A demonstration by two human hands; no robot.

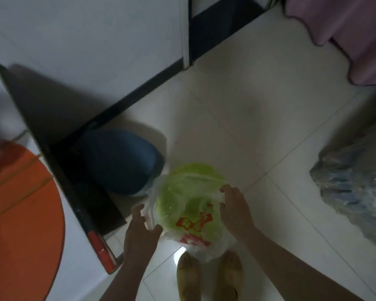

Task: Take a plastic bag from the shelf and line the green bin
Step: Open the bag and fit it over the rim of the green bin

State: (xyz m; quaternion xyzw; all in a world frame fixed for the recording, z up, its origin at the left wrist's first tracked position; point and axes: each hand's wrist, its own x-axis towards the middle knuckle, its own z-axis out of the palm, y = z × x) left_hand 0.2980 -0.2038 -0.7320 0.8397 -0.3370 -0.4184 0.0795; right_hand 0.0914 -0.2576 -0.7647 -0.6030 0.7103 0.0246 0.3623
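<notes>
A round green bin (195, 172) stands on the tiled floor just in front of my feet. A clear plastic bag (195, 237) with red printing lies spread over the bin's mouth and hangs down its near side. My left hand (139, 231) pinches the bag's edge at the bin's left rim. At the right rim, my right hand (234, 211) grips the bag's edge with curled fingers. The bin's inside shows green through the plastic.
A blue bin (119, 159) sits left of the green one, under a dark shelf board (59, 153). An orange round tabletop (20, 213) fills the lower left. A wrapped bundle (356, 183) lies at the right; pink cloth (352, 33) hangs top right.
</notes>
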